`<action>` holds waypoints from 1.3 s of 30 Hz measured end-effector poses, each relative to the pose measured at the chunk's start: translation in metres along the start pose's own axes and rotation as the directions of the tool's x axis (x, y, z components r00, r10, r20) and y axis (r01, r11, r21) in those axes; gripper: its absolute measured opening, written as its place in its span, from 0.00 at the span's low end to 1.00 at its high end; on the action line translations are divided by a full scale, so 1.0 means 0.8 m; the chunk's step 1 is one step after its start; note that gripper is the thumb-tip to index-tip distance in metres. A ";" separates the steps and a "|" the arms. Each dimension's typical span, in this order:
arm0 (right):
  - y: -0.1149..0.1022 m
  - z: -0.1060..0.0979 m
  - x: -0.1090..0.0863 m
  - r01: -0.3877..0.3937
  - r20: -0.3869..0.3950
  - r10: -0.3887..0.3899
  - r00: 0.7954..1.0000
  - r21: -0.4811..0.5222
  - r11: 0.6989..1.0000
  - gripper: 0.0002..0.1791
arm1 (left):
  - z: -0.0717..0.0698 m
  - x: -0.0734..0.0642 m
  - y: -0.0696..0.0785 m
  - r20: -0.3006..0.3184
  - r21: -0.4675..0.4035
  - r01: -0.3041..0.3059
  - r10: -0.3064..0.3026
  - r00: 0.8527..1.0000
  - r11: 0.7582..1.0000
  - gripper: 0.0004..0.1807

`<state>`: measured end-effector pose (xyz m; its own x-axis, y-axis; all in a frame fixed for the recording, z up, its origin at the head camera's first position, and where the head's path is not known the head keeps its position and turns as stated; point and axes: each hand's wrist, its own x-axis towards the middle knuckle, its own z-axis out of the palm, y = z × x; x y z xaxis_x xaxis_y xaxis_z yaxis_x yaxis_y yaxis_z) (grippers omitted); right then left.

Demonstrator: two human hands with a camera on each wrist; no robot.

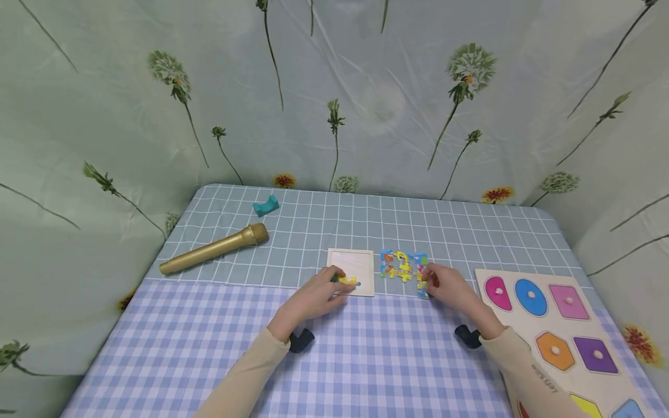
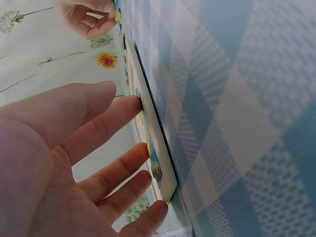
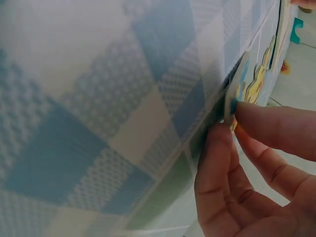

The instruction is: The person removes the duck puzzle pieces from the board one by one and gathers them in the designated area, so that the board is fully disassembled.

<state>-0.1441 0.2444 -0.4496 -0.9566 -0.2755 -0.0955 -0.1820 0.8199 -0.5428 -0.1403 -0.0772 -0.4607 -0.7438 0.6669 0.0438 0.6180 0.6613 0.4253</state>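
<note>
A square wooden puzzle tray lies near the middle of the table, with a few yellow and blue jigsaw pieces in its near-left part. My left hand rests its fingertips on these pieces and the tray's edge; in the left wrist view its fingers are spread and lightly bent. Right of the tray lies a cluster of colourful jigsaw pieces. My right hand is at the cluster's right end. In the right wrist view its thumb and fingers pinch the edge of a jigsaw piece, tilted off the cloth.
A wooden shape board with coloured knobbed shapes lies at the right, partly under my right forearm. A gold microphone lies at the left, with a teal curved block behind it. Checked cloth covers the near table.
</note>
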 end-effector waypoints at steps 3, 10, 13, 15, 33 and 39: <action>-0.006 0.000 0.001 -0.016 0.008 0.017 1.000 -0.043 0.999 0.08 | 0.000 -0.002 -0.002 -0.014 0.011 -0.032 0.032 0.999 0.999 0.17; -0.022 0.005 0.011 0.124 -0.029 -0.123 0.992 0.014 0.992 0.07 | -0.009 -0.015 -0.010 -0.018 -0.032 -0.029 0.028 0.999 0.999 0.17; -0.039 0.015 0.022 0.237 -0.038 -0.234 0.971 0.088 0.968 0.10 | -0.014 -0.022 -0.016 -0.015 -0.048 -0.020 0.019 1.000 0.999 0.16; -0.053 0.025 0.030 0.306 -0.040 -0.304 0.952 0.122 0.944 0.12 | -0.015 -0.025 -0.020 -0.012 -0.054 -0.025 0.024 1.000 0.998 0.16; -0.127 0.078 0.066 0.304 0.080 -0.316 0.945 0.134 0.943 0.13 | -0.012 -0.027 -0.024 -0.015 -0.076 -0.027 0.026 1.000 0.997 0.16; -0.126 0.079 0.069 0.306 0.052 -0.322 0.945 0.200 0.931 0.12 | -0.013 -0.026 -0.024 0.007 -0.084 0.002 -0.001 1.000 0.996 0.15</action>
<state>-0.1642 0.1143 -0.4531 -0.8338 -0.5505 0.0416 -0.4169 0.5785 -0.7010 -0.1392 -0.1075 -0.4607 -0.7428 0.6685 0.0366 0.5928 0.6312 0.5001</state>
